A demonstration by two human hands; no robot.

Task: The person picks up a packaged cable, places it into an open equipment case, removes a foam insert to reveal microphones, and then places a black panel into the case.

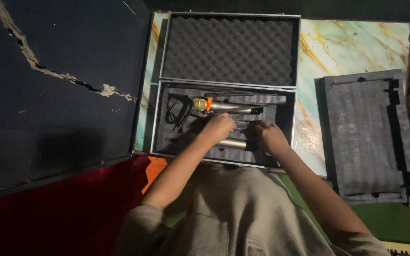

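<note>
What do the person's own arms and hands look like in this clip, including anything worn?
Both arms are bare from the upper arm down. The left hand and right hand wear no gloves; the dim light does not show whether there are rings or a watch. Short sleeves of a plain grey-beige shirt end above the elbows. No markings or cables show on them.

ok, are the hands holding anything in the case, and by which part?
Both hands grip one silver microphone lying in the case: left hand at one end, right hand at the other. Exact finger placement is too dark to tell.
</note>
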